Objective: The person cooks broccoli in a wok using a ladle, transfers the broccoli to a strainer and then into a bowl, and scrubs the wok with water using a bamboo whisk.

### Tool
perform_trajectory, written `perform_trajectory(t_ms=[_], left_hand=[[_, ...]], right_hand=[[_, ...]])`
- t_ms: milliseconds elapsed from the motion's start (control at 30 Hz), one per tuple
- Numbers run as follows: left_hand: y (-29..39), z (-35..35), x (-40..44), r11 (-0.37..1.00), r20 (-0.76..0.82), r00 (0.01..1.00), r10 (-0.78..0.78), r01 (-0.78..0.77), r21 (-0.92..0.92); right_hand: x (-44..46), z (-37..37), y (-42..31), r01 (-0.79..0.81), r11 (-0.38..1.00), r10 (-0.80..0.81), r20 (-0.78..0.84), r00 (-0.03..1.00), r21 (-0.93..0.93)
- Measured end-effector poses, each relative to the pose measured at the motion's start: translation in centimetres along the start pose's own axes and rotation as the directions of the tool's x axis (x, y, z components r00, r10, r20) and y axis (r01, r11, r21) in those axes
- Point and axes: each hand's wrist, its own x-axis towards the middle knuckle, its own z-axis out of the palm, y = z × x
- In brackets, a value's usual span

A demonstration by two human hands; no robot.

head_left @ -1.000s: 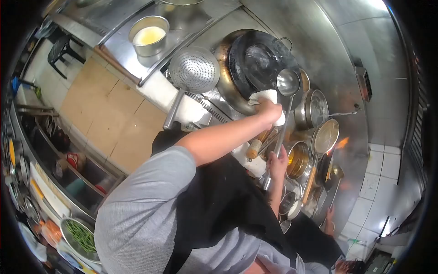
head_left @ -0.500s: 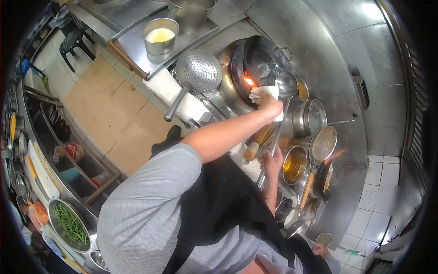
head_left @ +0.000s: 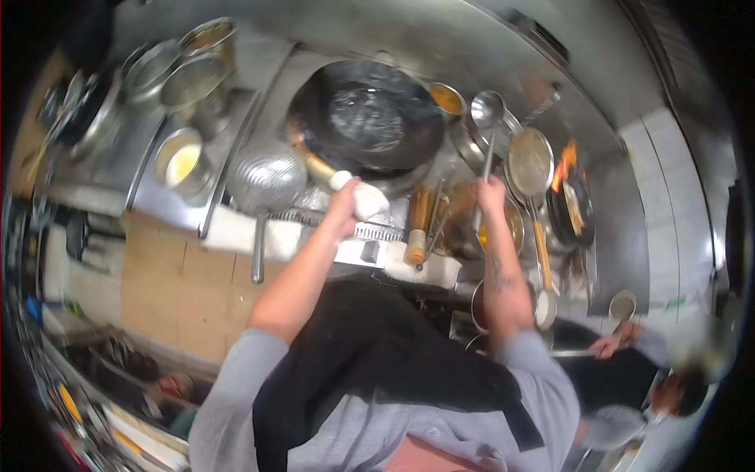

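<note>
A white cloth (head_left: pixel 370 201) is gripped in my left hand (head_left: pixel 343 208), at the near rim of the dark wok (head_left: pixel 366 118). The wok sits on the burner, with shiny liquid in its bottom. My right hand (head_left: pixel 491 195) is closed around the handle of a metal ladle (head_left: pixel 487 110), whose bowl is raised near the pots right of the wok. Below that hand stands a pot (head_left: pixel 515 224) with amber liquid, partly hidden by my forearm. A bamboo brush (head_left: pixel 419 228) lies between my hands.
A perforated skimmer (head_left: pixel 269 179) lies left of the wok, beside a pot of yellow liquid (head_left: pixel 184 165). A wooden-handled strainer (head_left: pixel 531 162) rests on the right. Flames rise at a smaller pan (head_left: pixel 569 206). A co-worker's hand (head_left: pixel 607 346) holds a handle at lower right.
The view has turned. The wok, tilted before, now lies flatter on the burner. My hands have moved apart, and my right hand and the ladle are now over the pots on the right.
</note>
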Motion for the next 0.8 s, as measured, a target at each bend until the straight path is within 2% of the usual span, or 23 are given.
perform_trajectory(t_ms=[33, 67, 100, 133, 233, 267, 333, 367, 400, 433, 467, 500, 567, 600, 633, 667, 733, 800], left_hand=[[0.6, 0.8, 0.0, 1.000, 0.006, 1.000, -0.016, 0.017, -0.020], [1.5, 2.0, -0.4, 1.000, 0.019, 1.000, -0.020, 0.020, -0.007], [2.4, 3.4, -0.6, 1.000, 0.026, 0.999, -0.019, 0.019, -0.001], [2.8, 4.4, -0.2, 0.999, 0.057, 0.998, -0.023, 0.024, -0.029], [2.3, 4.1, 4.9, 0.994, -0.061, 0.998, -0.030, 0.036, 0.101], [1.6, 3.4, 6.2, 0.988, -0.102, 0.995, -0.003, 0.019, 0.154], [0.2, 2.8, 7.6, 0.956, -0.178, 0.972, 0.151, -0.098, 0.275], [-0.1, 2.7, 8.0, 0.929, -0.207, 0.951, 0.231, -0.152, 0.339], [0.1, 3.1, 7.3, 0.927, -0.207, 0.948, 0.240, -0.160, 0.339], [0.4, 3.4, 6.5, 0.926, -0.209, 0.946, 0.247, -0.167, 0.337], [0.9, 3.8, 5.5, 0.927, -0.212, 0.944, 0.252, -0.172, 0.334], [1.4, 3.8, 4.9, 0.934, -0.196, 0.956, 0.217, -0.145, 0.326], [2.1, 3.6, 3.7, 0.948, -0.170, 0.975, 0.141, -0.084, 0.308], [2.5, 3.3, 2.5, 0.957, -0.115, 0.990, 0.086, -0.050, 0.286], [3.3, 2.9, 1.1, 0.963, -0.055, 0.998, 0.031, -0.015, 0.268], [3.7, 2.4, -0.1, 0.967, 0.008, 1.000, -0.022, 0.019, 0.253], [3.7, 1.1, -2.3, 0.911, -0.087, 0.989, -0.121, 0.145, 0.387], [2.1, -2.0, -3.4, 0.824, -0.137, 0.974, -0.183, 0.228, 0.519]], right_hand=[[4.0, -1.0, 2.6, 0.052, 0.984, -0.067, -0.086, 0.994, -0.167], [4.0, -0.9, 0.1, -0.017, 0.926, -0.049, -0.166, 0.985, -0.376], [8.5, -1.8, 3.1, -0.075, 0.816, -0.085, -0.249, 0.965, -0.573], [8.5, -1.1, 1.2, -0.201, 0.789, -0.018, -0.349, 0.937, -0.581], [12.1, -0.1, 0.3, -0.225, 0.754, -0.001, -0.343, 0.939, -0.617], [14.4, 0.2, 1.2, -0.284, 0.732, 0.047, -0.370, 0.928, -0.619], [17.2, 0.6, 0.6, -0.329, 0.905, 0.216, -0.375, 0.901, -0.269], [18.3, 1.0, 0.3, -0.344, 0.936, 0.299, -0.352, 0.887, -0.073], [19.6, 1.2, 0.3, -0.356, 0.926, 0.377, -0.313, 0.872, 0.125], [21.1, 0.5, -0.2, -0.350, 0.811, 0.470, -0.165, 0.867, 0.470], [23.2, -1.0, -0.4, -0.340, 0.575, 0.503, 0.006, 0.864, 0.744], [24.9, -1.5, -0.7, -0.325, 0.256, 0.468, 0.177, 0.866, 0.911], [26.0, -1.1, -3.2, -0.331, 0.168, 0.443, 0.228, 0.867, 0.929], [27.6, -1.1, -3.4, -0.311, 0.237, 0.438, 0.184, 0.880, 0.921], [26.1, -0.9, -6.3, -0.409, 0.268, 0.468, 0.253, 0.847, 0.872], [25.7, -1.3, -7.7, -0.410, 0.313, 0.421, 0.262, 0.869, 0.857], [26.5, -2.5, -8.0, -0.453, 0.411, 0.340, 0.328, 0.882, 0.791], [25.8, -2.5, -8.5, -0.336, 0.785, 0.304, 0.149, 0.941, 0.520]])
